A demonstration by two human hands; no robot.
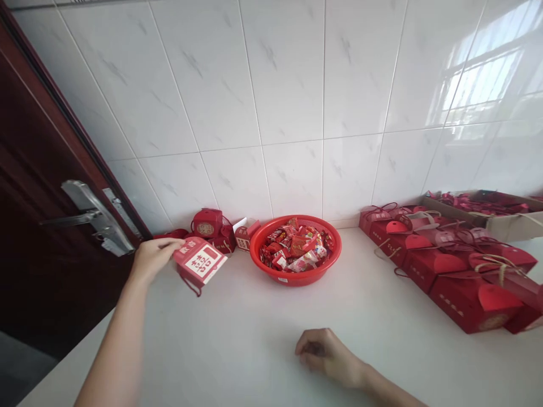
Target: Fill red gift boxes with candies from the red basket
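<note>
At the left, my left hand (156,257) pinches the upper edge of a red gift box (200,261), which has a white panel with red characters and a dark red cord hanging below it. The box is tilted, held in front of other red boxes by the wall. My right hand (326,356) is over the near middle of the table, its fingers loosely curled in, and nothing shows in them. Between and beyond the hands stands a round red plastic basket (292,276) filled with wrapped candies (297,249) in red, white and pink.
Several red boxes (207,223) and a small box with a raised white flap (244,236) stand by the wall. Rows of closed red boxes with cord handles (453,271) line the right side. Behind them is a cardboard carton (515,226). A dark door with handle (95,215) borders the left.
</note>
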